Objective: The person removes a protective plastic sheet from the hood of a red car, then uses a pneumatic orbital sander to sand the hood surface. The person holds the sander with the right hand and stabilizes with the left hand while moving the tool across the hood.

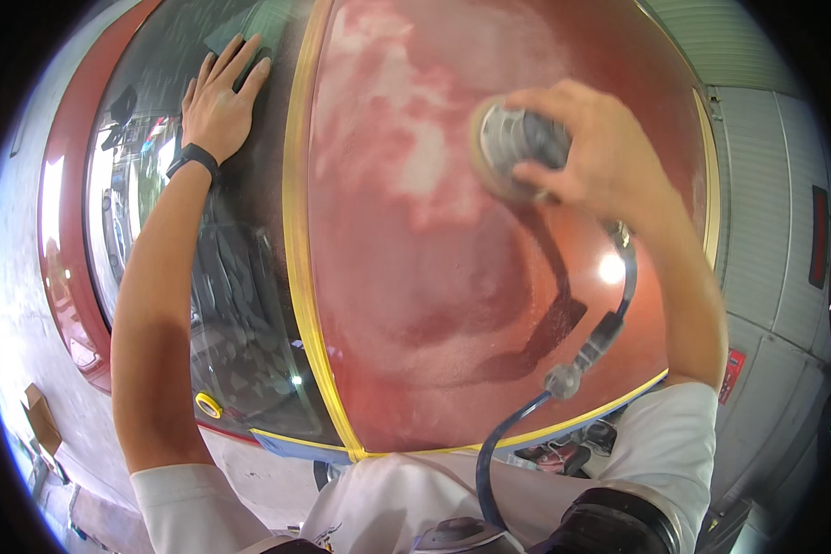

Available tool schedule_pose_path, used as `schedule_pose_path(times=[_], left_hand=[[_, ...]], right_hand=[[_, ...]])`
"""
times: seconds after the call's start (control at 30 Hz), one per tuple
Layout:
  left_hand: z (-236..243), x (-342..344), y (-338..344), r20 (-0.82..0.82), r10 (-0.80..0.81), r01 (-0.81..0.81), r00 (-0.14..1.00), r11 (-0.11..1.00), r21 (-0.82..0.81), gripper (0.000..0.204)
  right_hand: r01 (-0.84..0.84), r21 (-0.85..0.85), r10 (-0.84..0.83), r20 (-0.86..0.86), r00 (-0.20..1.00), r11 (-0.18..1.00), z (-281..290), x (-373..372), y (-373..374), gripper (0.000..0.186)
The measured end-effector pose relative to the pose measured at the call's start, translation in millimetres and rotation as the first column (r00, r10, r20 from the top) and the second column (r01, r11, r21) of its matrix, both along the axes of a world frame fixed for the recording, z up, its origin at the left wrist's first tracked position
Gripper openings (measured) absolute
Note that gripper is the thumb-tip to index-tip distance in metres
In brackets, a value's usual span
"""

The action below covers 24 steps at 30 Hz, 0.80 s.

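Observation:
My right hand (pixel 605 152) is wrapped round a round grey air sander (pixel 510 138), slightly blurred. The sander's pad is against, or just over, the red car panel (pixel 415 277), right of its middle. A blue air hose (pixel 512 427) runs from the tool past a dark coupling and a clear round fitting toward my body. Lighter, whitish patches (pixel 420 148) mark the panel's upper left. On the dark window glass (pixel 240 277) at the left, my left hand (pixel 220 103) lies with its fingers spread and a black band on the wrist. It appears to hold nothing.
Yellow masking tape (pixel 297 194) lines the edge between panel and glass, and more follows the near edge. A yellow tape roll (pixel 209 404) lies on the glass near its lower corner. To the right stands a grey shutter-like wall (pixel 752 185). A cardboard box (pixel 41 420) sits at far left.

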<state>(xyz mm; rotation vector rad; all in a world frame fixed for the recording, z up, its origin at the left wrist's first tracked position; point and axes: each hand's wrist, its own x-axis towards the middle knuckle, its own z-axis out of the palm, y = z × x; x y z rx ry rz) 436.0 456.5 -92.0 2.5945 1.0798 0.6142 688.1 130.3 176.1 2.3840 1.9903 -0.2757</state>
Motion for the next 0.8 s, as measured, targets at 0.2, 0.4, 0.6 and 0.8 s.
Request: schedule_pose_path(times=[0.2, 0.4, 0.6, 0.8], left_hand=[[-2.0, 2.4, 1.7, 0.031, 0.002, -0.001, 1.0, 0.999, -0.042, 0.064], [-5.1, 3.6, 4.9, 0.026, 0.001, 0.0, 1.0, 0.999, -0.034, 0.064], [-7.8, 3.9, 5.8, 0.033, -0.008, 0.008, 0.999, 1.0, -0.014, 0.064], [-8.2, 3.2, 5.9, 0.012, -0.003, 0.003, 1.0, 1.0, -0.013, 0.064]], right_hand=[[-0.055, -0.181, 0.028, -0.148, 0.989, 0.982, 4.1, -99.0, -84.2, 0.061], [0.034, -0.173, -0.049, -0.083, 0.995, 0.984, 4.9, -108.2, -94.6, 0.06], [0.244, 0.0, -0.244, 0.011, 0.97, 0.97, 2.3, -4.6, -48.0, 0.053], [0.24, 0.019, -0.24, 0.01, 0.971, 0.971, 1.4, -16.3, -51.6, 0.056]])
